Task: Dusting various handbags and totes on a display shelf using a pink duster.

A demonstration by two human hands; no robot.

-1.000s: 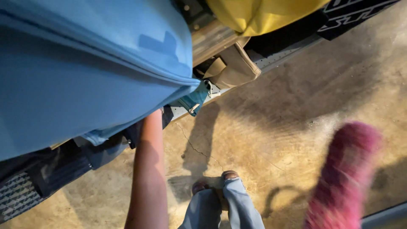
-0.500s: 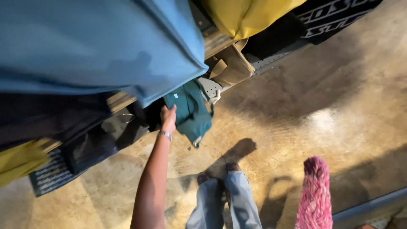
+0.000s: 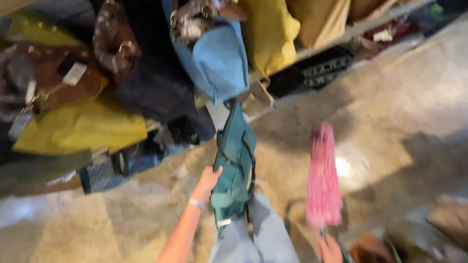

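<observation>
My left hand (image 3: 207, 182) grips a dark green bag (image 3: 235, 165) by its side and holds it out from a rack of hanging bags. The green bag hangs lengthwise below a light blue bag (image 3: 217, 61). My right hand (image 3: 330, 249) at the bottom edge holds the handle of a pink fluffy duster (image 3: 322, 178), which points upward. My legs in pale jeans (image 3: 253, 234) show below the green bag. The whole view is motion-blurred.
Yellow bags (image 3: 80, 124), (image 3: 268, 34), brown leather bags (image 3: 58, 78) and dark ones (image 3: 151, 83) hang crowded on the rack. Black crates (image 3: 317, 68) sit beneath a shelf. The floor (image 3: 390, 122) is bare tan concrete with a bright glare spot.
My left hand has pulled the green bag out and down from the rack. The camera has tilted up, showing more bags. The pink duster has risen toward the middle.
</observation>
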